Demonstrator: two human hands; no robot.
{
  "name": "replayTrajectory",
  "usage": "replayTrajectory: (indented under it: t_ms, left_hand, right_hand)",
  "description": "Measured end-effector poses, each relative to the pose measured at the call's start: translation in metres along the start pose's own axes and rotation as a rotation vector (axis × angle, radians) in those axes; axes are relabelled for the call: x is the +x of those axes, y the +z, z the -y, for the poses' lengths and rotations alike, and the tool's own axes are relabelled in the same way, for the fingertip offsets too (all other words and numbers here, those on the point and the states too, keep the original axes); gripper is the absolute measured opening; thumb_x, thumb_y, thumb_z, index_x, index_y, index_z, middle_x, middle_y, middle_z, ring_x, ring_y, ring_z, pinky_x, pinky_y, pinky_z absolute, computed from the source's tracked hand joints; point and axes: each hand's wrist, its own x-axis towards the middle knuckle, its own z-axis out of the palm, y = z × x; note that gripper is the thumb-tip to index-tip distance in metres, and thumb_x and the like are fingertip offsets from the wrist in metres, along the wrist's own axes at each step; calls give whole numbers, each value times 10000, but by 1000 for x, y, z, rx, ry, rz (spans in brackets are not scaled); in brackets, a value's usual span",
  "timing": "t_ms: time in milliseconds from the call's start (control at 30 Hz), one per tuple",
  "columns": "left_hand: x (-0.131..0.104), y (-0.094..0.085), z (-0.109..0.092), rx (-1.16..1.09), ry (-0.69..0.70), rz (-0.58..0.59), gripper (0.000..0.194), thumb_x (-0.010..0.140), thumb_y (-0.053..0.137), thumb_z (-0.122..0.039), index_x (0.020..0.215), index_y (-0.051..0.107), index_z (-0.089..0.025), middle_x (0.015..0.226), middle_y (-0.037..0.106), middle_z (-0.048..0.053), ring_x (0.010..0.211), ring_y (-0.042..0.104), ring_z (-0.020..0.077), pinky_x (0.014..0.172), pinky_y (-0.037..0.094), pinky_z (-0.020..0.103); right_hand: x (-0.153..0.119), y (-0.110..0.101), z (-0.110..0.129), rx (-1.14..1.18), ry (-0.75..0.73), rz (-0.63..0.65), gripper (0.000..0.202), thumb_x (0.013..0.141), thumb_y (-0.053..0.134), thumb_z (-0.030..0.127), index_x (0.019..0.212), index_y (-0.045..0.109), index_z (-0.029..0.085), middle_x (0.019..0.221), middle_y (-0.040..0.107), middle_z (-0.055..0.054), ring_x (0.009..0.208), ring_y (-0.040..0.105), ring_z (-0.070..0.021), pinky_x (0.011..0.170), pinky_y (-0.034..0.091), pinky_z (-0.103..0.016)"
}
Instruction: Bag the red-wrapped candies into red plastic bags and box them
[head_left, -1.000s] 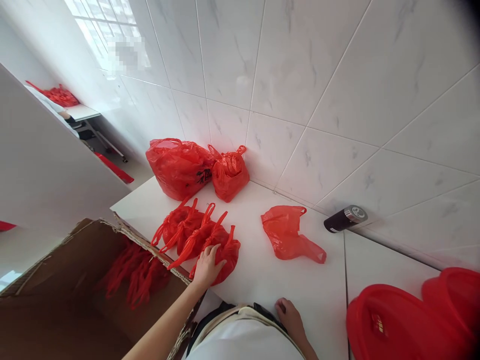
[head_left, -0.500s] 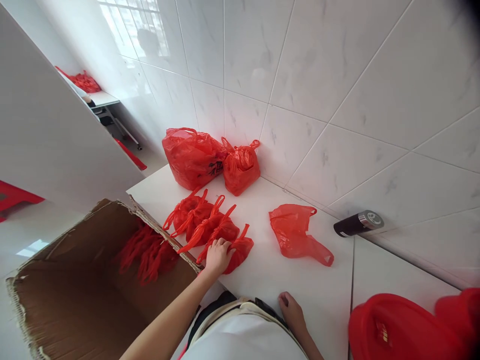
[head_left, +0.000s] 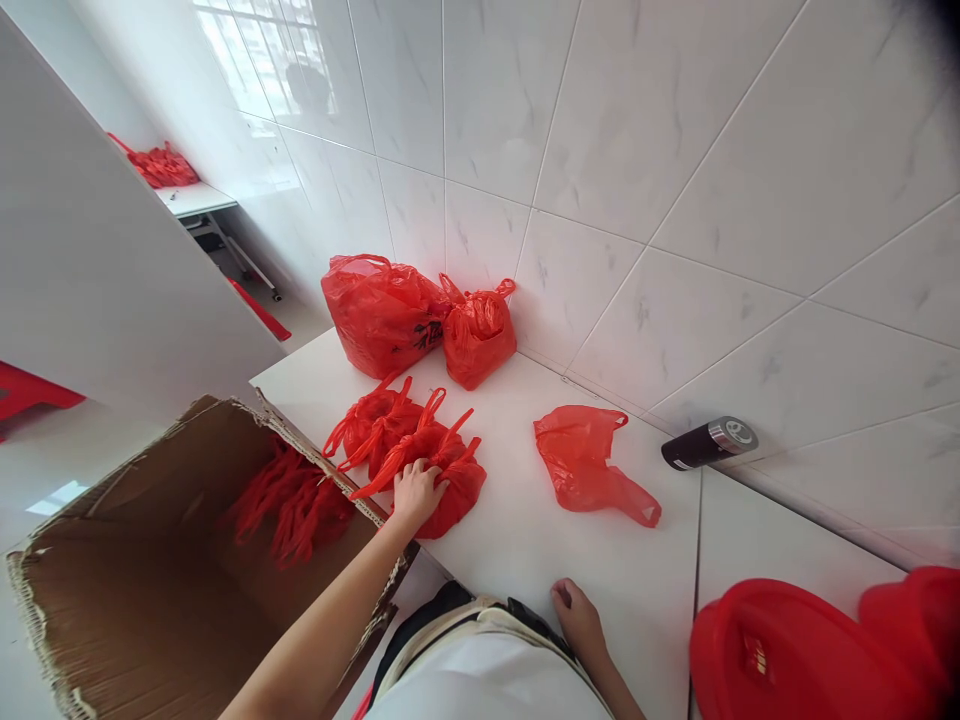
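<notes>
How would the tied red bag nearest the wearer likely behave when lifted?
The tied red bag would probably sag, since its thin-looking plastic is wrinkled. Its bulging shape suggests contents that may shift. Rounded sides could let it tip.

A plain workroom, I'd say, with a tiled wall.
Knotted red bags crowd a white table around the left fingers; left of them gapes a cardboard carton, far beyond stands another table.

Two hands — one cardboard box, one flask — one flat bag
</notes>
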Motion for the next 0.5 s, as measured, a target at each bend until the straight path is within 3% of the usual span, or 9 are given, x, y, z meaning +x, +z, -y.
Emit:
replayTrajectory:
  t_ms: [133, 267, 367, 433, 500]
  left_hand:
    - [-4, -18, -8, -233, 45, 62, 191, 804, 603, -316, 910, 707, -195, 1039, 682, 84, 983, 618, 242, 890, 453, 337]
    - [-37, -67, 5, -472, -25, 77, 389, 839, 503, -532, 921, 632, -174, 943, 702, 71, 880, 664, 231, 766, 524, 319]
    - [-72, -118, 36, -648, -132, 113, 475, 824, 485, -621, 973, 593, -183, 910, 713, 66, 835, 691, 236, 711, 555, 336]
    - [-95, -150, 65, -882, -311, 210, 452, 735, 644, -598, 953, 593, -205, 881, 712, 46, 791, 696, 234, 703, 562, 348]
    - [-115, -172, 101, -942, -442, 305, 461, 683, 710, -584, 940, 612, -214, 863, 711, 32, 773, 695, 233, 682, 561, 337]
  right_hand:
    - [-2, -2, 2, -10, 3, 3, 254, 791, 392, 411, 761, 555, 219, 780, 658, -19, 735, 595, -176, 695, 428, -254]
    - [-3, -5, 3, -20, 10, 28, 272, 806, 379, 414, 773, 563, 216, 780, 663, -23, 739, 599, -180, 695, 432, -259]
    - [-3, -8, 1, -8, 22, 58, 298, 803, 385, 446, 787, 576, 218, 799, 675, -25, 753, 610, -185, 705, 443, -261]
    - [-2, -11, 0, 10, 27, 73, 331, 798, 384, 481, 801, 588, 220, 811, 682, -27, 772, 620, -190, 725, 453, -264]
    - [-2, -13, 0, 21, 26, 81, 366, 786, 391, 521, 806, 598, 219, 809, 686, -32, 781, 629, -197, 739, 462, -270]
